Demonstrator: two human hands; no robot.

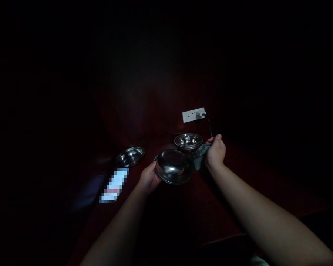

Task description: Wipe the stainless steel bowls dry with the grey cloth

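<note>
My left hand [149,178] grips the rim of a shiny steel bowl [173,166], thumb on the outside. The bowl is tilted so that its rounded underside faces me. In my right hand [216,152] is a bunched greyish-green cloth [199,157], its fingers closed round it. The cloth hangs close to the bowl's right edge; whether it touches the bowl I cannot tell. Behind the held bowl stands a stack of steel bowls [188,141], open side up. Another shallow steel bowl [131,156] rests at the left.
A lit, pixelated screen [115,185] lies left of my left hand. On the back wall is a white socket plate [193,115] with a plugged-in charger [201,113], its dark cord running down behind my right hand. The dark red tabletop [227,221] ends near me; surroundings are very dark.
</note>
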